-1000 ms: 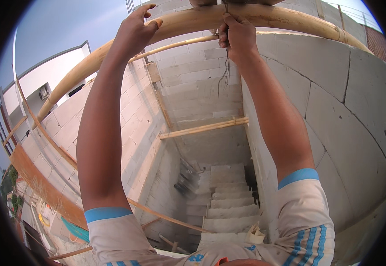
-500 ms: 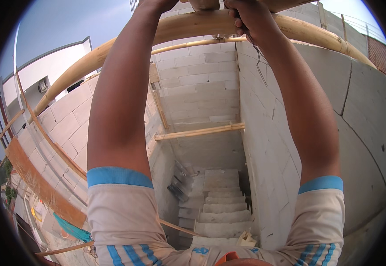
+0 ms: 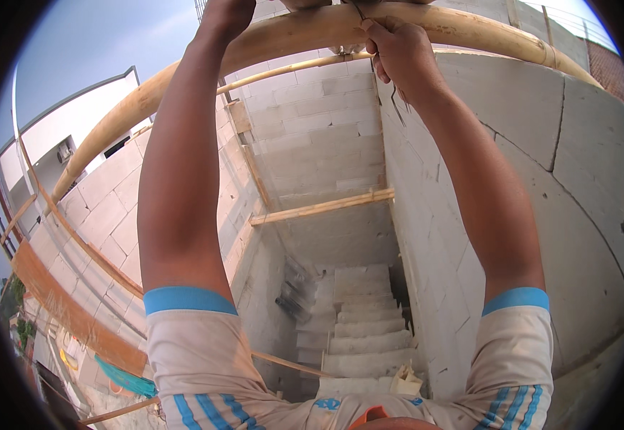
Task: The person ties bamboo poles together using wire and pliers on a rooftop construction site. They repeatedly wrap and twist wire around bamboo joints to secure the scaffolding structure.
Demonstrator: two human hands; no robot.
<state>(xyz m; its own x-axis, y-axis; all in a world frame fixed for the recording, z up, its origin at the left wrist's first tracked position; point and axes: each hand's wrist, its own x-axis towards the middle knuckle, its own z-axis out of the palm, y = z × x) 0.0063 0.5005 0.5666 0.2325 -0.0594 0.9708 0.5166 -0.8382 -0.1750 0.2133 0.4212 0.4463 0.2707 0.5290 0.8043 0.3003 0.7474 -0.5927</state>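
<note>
One firm pinch: right hand (image 3: 405, 59) grips thin dark wire (image 3: 396, 107) beside thick tan bamboo pole (image 3: 294, 34); best drawn snug. Left hand (image 3: 230, 16) cropped, can't tell.

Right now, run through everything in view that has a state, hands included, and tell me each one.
Right hand: pinching the wire
Left hand: cut off at top edge, grip unclear
Thin dark wire: bent, ends dangling
Thick bamboo pole: spanning overhead, crosswise
Bamboo crosspiece: set across the stairwell
Right block wall: unplastered, joints showing
Green netting: bunched up
</note>
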